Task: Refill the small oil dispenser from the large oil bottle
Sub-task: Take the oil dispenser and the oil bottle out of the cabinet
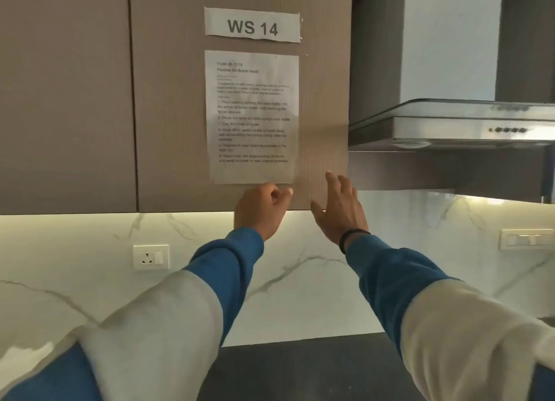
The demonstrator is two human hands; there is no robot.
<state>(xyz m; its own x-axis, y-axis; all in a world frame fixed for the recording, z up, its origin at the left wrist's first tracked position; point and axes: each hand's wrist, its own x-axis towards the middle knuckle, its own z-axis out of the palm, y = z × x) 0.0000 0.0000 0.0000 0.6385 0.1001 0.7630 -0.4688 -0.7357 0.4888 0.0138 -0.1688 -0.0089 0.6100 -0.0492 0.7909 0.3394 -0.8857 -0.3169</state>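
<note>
Brown wall cabinets (75, 100) hang over a white marble backsplash (300, 280) with a wall socket (151, 257), a steel range hood (450, 124) to the right and a dark desk (300, 370) below. One cabinet door bears a "WS 14" label (252, 25) and an upright printed instruction sheet (253, 115). Left hand (259, 211) curls its grip loosely at the sheet's lower edge; right hand (339, 208) is spread flat against the door. Neither oil bottle is in view.

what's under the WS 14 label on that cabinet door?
Below the label a printed task sheet is stuck to the cabinet door. The left hand covers its bottom edge; the right hand is beside it. The cabinet's inside is hidden.
</note>
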